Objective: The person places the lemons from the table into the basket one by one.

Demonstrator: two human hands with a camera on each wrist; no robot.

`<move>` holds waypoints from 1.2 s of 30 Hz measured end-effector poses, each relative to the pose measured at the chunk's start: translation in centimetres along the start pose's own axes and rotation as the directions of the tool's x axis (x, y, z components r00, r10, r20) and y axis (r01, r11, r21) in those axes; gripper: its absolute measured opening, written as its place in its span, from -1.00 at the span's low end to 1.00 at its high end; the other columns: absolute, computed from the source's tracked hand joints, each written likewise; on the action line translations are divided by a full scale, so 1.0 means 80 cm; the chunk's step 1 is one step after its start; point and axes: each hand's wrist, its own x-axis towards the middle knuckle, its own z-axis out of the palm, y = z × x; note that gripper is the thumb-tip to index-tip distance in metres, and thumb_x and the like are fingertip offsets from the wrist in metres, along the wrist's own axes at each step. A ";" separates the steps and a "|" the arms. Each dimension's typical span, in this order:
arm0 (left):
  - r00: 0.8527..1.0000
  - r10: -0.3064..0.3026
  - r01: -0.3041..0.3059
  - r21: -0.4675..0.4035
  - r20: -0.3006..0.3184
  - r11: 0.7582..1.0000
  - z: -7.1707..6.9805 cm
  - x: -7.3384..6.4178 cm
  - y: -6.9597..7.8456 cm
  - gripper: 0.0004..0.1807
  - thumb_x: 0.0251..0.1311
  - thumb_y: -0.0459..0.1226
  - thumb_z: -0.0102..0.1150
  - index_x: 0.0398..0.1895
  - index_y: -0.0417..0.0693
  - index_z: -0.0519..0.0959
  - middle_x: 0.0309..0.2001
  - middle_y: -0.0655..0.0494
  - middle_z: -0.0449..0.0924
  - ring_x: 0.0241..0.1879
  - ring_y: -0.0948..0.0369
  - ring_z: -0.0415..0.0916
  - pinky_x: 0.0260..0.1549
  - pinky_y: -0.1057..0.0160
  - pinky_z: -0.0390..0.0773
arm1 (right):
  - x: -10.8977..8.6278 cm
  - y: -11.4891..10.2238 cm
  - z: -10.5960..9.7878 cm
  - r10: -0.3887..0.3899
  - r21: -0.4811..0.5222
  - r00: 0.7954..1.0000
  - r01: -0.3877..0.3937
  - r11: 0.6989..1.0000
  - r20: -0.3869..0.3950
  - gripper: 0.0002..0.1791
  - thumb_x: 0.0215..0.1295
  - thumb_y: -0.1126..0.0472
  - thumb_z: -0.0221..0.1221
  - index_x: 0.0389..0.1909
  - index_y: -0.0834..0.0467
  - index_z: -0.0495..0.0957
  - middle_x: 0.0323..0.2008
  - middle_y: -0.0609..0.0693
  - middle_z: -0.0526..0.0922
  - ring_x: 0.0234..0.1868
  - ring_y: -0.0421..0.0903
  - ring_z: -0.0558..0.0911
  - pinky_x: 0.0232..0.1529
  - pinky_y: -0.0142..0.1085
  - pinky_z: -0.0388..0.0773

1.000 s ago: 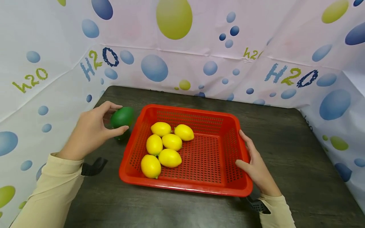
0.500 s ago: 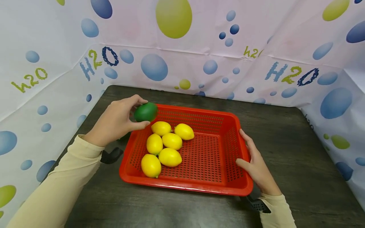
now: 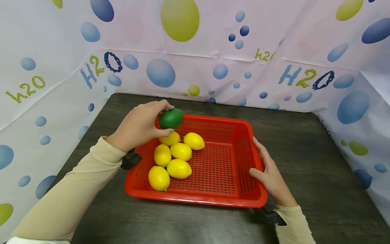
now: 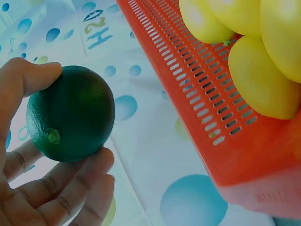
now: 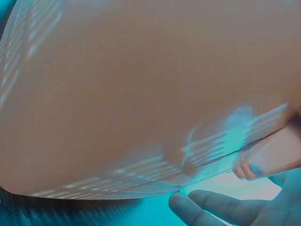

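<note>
In the head view my left hand (image 3: 141, 127) holds a dark green lime (image 3: 171, 118) between thumb and fingertips, above the far left corner of the red plastic basket (image 3: 195, 202). Close up in the left wrist view, the lime's stem nub faces the camera. Several yellow lemons (image 3: 181, 151) lie together in the basket's left half. My right hand (image 3: 271, 176) holds the basket's right rim, thumb over the inner edge and fingers along the outside. The right wrist view shows extended fingers (image 5: 225, 207) below the blurred basket wall.
The basket stands on a dark wood-grain table (image 3: 292, 135). White sheeting (image 3: 207, 20) printed with blue and green bubbles walls the table at the back and sides. A black wrist strap (image 3: 131, 160) sits on the left wrist, over the basket's left edge.
My left hand has carried the lime rightward from beside the basket, up over its far left corner. Another green fruit seen earlier left of the basket is now hidden. The right hand keeps its place.
</note>
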 end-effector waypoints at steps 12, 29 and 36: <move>0.995 0.094 -0.093 -0.008 0.039 0.996 0.025 0.021 0.008 -0.37 0.07 -0.16 0.58 0.20 -0.08 0.52 0.03 -0.01 0.67 -0.15 0.08 0.59 -0.13 0.05 0.65 | 0.002 0.000 -0.001 -0.005 -0.017 1.000 0.005 1.000 -0.001 0.01 0.32 0.56 -0.03 0.68 -0.16 -0.10 0.41 0.33 0.26 0.09 0.18 0.64 -0.21 -0.05 0.75; 0.964 0.246 -0.250 0.028 0.105 0.968 0.065 0.049 0.016 -0.49 0.11 -0.17 0.50 0.11 -0.06 0.56 -0.07 0.00 0.64 -0.23 0.11 0.58 -0.29 0.13 0.69 | 0.002 -0.003 -0.001 0.002 0.024 1.000 -0.002 1.000 -0.007 0.02 0.30 0.56 -0.03 0.69 -0.14 -0.11 0.44 0.33 0.22 0.12 0.26 0.59 -0.20 -0.02 0.75; 0.946 0.266 -0.281 0.057 0.185 0.958 0.086 0.058 0.023 -0.47 0.09 -0.14 0.52 0.11 -0.04 0.56 -0.08 0.03 0.64 -0.22 0.13 0.60 -0.28 0.16 0.70 | 0.002 -0.002 -0.001 0.007 0.025 1.000 -0.007 1.000 -0.009 0.02 0.30 0.56 -0.03 0.69 -0.15 -0.11 0.46 0.31 0.20 0.17 0.32 0.54 -0.17 -0.03 0.74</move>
